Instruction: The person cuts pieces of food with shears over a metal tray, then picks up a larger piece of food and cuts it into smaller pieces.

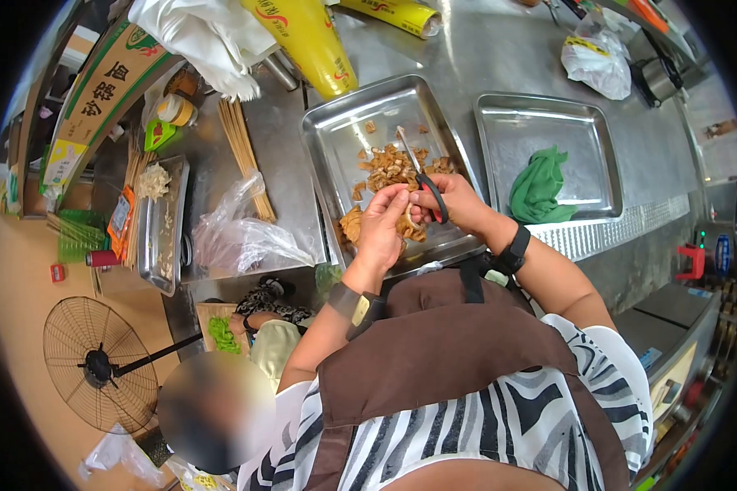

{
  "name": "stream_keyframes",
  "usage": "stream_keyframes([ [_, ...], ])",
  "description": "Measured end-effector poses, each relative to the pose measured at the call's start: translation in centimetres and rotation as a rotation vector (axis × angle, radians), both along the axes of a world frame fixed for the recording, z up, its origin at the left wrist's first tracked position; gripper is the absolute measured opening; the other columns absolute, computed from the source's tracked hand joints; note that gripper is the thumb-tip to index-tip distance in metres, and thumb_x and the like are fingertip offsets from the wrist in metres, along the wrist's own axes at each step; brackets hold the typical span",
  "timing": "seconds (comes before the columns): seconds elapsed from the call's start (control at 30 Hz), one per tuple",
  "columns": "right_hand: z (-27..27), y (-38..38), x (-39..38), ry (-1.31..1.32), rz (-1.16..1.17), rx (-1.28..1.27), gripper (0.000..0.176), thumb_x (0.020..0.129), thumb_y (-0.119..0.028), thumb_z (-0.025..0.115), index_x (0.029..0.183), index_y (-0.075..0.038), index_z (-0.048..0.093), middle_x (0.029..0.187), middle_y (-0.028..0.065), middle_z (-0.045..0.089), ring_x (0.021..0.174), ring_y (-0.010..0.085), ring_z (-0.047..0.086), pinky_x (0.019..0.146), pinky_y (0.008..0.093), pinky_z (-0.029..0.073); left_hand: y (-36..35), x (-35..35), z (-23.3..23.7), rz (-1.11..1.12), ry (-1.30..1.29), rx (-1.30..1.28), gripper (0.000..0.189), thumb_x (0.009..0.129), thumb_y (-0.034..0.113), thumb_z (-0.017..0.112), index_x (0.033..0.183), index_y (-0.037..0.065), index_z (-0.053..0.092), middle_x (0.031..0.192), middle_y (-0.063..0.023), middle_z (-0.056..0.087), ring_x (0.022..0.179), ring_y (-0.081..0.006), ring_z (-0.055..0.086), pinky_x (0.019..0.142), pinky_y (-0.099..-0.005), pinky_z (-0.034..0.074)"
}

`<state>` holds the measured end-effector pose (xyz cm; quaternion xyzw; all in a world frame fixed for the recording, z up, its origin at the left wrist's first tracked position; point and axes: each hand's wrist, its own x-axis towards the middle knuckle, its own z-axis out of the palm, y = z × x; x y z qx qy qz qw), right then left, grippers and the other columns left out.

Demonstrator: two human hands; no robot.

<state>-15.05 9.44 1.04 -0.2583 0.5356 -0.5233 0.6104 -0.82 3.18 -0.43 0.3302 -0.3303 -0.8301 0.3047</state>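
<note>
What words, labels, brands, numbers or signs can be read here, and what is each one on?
"砂锅面": large print on the cardboard carton.
Too small or blurred: the carton's finer print.
Too small or blurred: lettering on the larger yellow roll and the smaller yellow roll.
Too small or blurred: the orange packet.
Too small or blurred: the yellow patch on the white bag.
No number is readable.

Smooth, shiny metal is shown by the food tray [340,127] and counter [512,61], matt cloth by the rag [540,186], glossy plastic by the crumpled bag [241,239].
</note>
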Motion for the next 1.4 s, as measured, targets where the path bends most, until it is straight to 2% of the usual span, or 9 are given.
stream_keyframes([
  [0.1,-0.9,-0.1,0.0,0.052,-0.032,-0.019,0.015,0.084,-0.017,0.064,0.081,-0.004,0.058,0.068,0.0013,0.060,0.058,0.0067,0.055,0.052,0.0199,0.044,-0.2,0.4,0.8,-0.046,-0.009,0.044,0.018,0.089,0.011,0.058,0.105,0.001,0.056,0.088,-0.0039,0.061,0.071,-0.0105,0.058,0.065,-0.0240,0.047],
  [0.2,-0.1,0.0,0.1,0.108,-0.056,0.005,0.018,0.083,-0.020,0.066,0.079,-0.005,0.057,0.066,0.0001,0.058,0.057,0.0064,0.054,0.052,0.0194,0.043,-0.3,0.8,-0.4,-0.186,-0.189,-0.219,0.019,0.090,0.013,0.058,0.104,0.001,0.057,0.087,-0.0033,0.062,0.070,-0.0096,0.059,0.066,-0.0225,0.047],
  [0.43,0.6,0.4,-0.2,0.431,-0.018,-0.057,0.028,0.081,-0.030,0.068,0.077,-0.004,0.057,0.064,-0.0009,0.053,0.057,0.0069,0.048,0.053,0.0234,0.040,-0.7,0.7,0.4,0.014,-0.012,0.083,0.019,0.089,0.018,0.059,0.101,0.003,0.058,0.082,-0.0031,0.061,0.070,-0.0108,0.057,0.065,-0.0236,0.046],
  [0.53,0.9,2.3,-0.1,0.598,0.120,-0.101,0.043,0.077,-0.041,0.069,0.075,-0.001,0.054,0.061,0.0035,0.050,0.060,0.0140,0.045,0.055,0.0322,0.038,-1.2,0.7,0.1,0.056,0.021,0.109,0.018,0.089,0.018,0.059,0.100,0.003,0.058,0.084,-0.0037,0.060,0.071,-0.0111,0.057,0.066,-0.0243,0.046],
  [0.7,0.6,3.1,0.0,0.772,0.256,-0.038,0.050,0.077,-0.047,0.067,0.072,0.000,0.052,0.060,0.0097,0.047,0.058,0.0190,0.044,0.055,0.0335,0.037,-1.0,0.3,-0.1,0.053,0.034,0.096,0.018,0.089,0.018,0.059,0.099,0.003,0.058,0.084,-0.0037,0.060,0.071,-0.0112,0.056,0.068,-0.0246,0.046],
  [0.77,0.9,2.8,0.1,0.794,0.322,0.075,0.059,0.075,-0.060,0.061,0.082,-0.002,0.058,0.073,0.0159,0.058,0.068,0.0290,0.056,0.063,0.0376,0.043,-0.7,0.2,-0.1,0.045,-0.005,0.079,0.017,0.089,0.018,0.059,0.099,0.003,0.058,0.083,-0.0033,0.059,0.072,-0.0109,0.056,0.068,-0.0240,0.045],
  [1.0,1.2,2.4,0.6,0.765,0.261,0.074,0.059,0.076,-0.059,0.061,0.088,-0.001,0.061,0.076,0.0172,0.061,0.072,0.0297,0.059,0.064,0.0371,0.044,-0.6,0.2,-0.6,0.018,-0.027,0.028,0.016,0.090,0.017,0.058,0.097,0.003,0.058,0.081,-0.0024,0.058,0.071,-0.0098,0.054,0.066,-0.0230,0.044],
  [1.07,0.7,2.6,0.6,0.830,0.171,-0.025,0.046,0.078,-0.044,0.067,0.072,0.000,0.056,0.056,0.0089,0.047,0.053,0.0187,0.042,0.051,0.0342,0.036,-0.6,0.3,-0.8,0.010,-0.014,0.018,0.016,0.090,0.017,0.057,0.096,0.002,0.058,0.081,-0.0022,0.058,0.070,-0.0094,0.053,0.066,-0.0228,0.043],
  [1.4,0.3,2.7,0.3,0.928,0.162,-0.081,0.045,0.079,-0.043,0.067,0.069,0.001,0.057,0.053,0.0115,0.046,0.049,0.0210,0.042,0.049,0.0348,0.035,-0.9,0.7,-0.5,-0.012,-0.049,-0.033,0.018,0.090,0.017,0.058,0.096,0.000,0.059,0.079,-0.0023,0.059,0.067,-0.0085,0.052,0.064,-0.0220,0.043],
])
